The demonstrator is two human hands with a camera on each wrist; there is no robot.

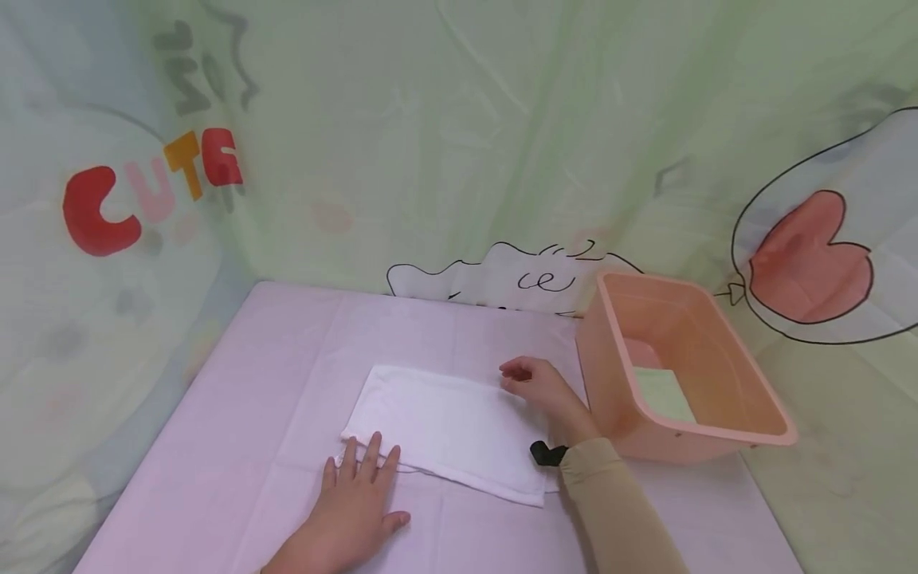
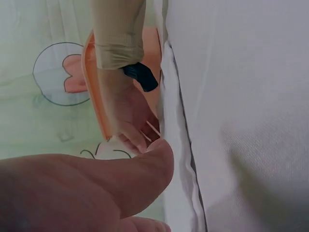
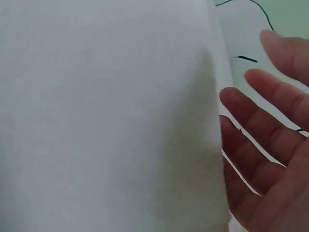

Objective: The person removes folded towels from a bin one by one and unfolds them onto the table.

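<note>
A white towel (image 1: 445, 430), doubled over into a rectangle, lies flat on the table. My left hand (image 1: 353, 506) rests at its near left corner, fingers spread and fingertips on the hem; in the left wrist view its thumb (image 2: 130, 181) shows large beside the layered towel edge (image 2: 181, 145). Over the far right part of the towel is my right hand (image 1: 543, 392), its fingers loosely bent with nothing between them. The right wrist view has these fingers (image 3: 256, 108) right beside the edge of the towel (image 3: 106, 116).
To the right stands a peach plastic basin (image 1: 606, 359) with a folded pale green cloth (image 1: 663, 395) inside. A pale pink cover (image 1: 301, 359) lies over the table. Printed curtains (image 1: 402, 143) hang behind and at the left. A black strap piece (image 1: 548, 454) sits at my right wrist.
</note>
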